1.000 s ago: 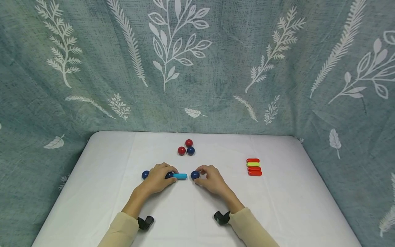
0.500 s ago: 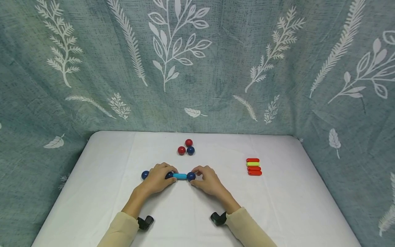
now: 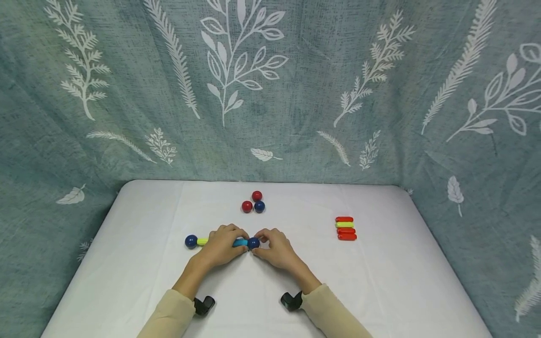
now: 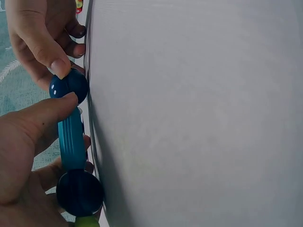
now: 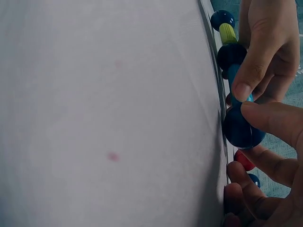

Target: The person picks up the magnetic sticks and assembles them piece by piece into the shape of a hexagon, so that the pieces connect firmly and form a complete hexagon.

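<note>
A chain of dark blue balls and coloured rods lies across the middle of the table. At its left end sits one dark blue ball (image 3: 191,241), joined to a yellow-green rod (image 5: 227,34). The middle ball (image 4: 79,193) is covered in the head view by my left hand (image 3: 222,244). That hand grips the light blue rod (image 4: 71,142), its thumb near the right-end ball. My right hand (image 3: 276,249) pinches this right-end dark blue ball (image 3: 253,243) between thumb and fingers. Rod and ball touch.
Behind the hands, two red balls (image 3: 247,206) and a dark blue ball (image 3: 259,207) stand grouped. To the right lie stacked short rods, several red (image 3: 347,237) and one yellow-green (image 3: 344,225). A patterned curtain (image 3: 270,94) hangs behind the white table (image 3: 401,281).
The right-end ball, apart from the light blue rod a second ago, now meets it. My right hand and the chain moved left; my left hand shifted right along the chain, uncovering the yellow-green rod.
</note>
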Demonstrator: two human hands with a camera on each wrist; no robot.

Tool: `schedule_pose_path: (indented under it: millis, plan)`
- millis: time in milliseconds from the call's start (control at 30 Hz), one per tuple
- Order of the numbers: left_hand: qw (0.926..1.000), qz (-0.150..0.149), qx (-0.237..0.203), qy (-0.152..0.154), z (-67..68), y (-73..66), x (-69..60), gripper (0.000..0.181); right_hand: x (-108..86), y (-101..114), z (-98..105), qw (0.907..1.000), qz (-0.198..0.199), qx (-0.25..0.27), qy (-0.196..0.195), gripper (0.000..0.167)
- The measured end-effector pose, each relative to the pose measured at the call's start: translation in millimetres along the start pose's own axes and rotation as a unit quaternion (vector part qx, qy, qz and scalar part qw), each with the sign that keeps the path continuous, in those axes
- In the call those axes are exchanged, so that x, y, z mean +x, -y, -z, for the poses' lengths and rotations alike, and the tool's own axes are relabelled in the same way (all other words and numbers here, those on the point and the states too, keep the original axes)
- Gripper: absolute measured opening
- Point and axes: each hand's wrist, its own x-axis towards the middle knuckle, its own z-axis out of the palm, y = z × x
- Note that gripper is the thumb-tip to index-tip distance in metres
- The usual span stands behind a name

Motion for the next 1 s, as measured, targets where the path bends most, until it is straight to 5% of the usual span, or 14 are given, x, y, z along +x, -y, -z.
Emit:
schedule_pose_path:
  millis: [400,1000]
  plan:
    - [0.9999,0.009,0.002,0.005,1.6,-1.6,-1.8,0.02,-7.7,-3.5,12.3,0.9995,-0.017,0.025,-0.003,0.033]
    - [0.9999,0.006,-0.011,0.004,0.2,-1.3,-2.8,0.023,-49.9,-38.0,69.3,0.989,-0.092,0.058,-0.1,0.029]
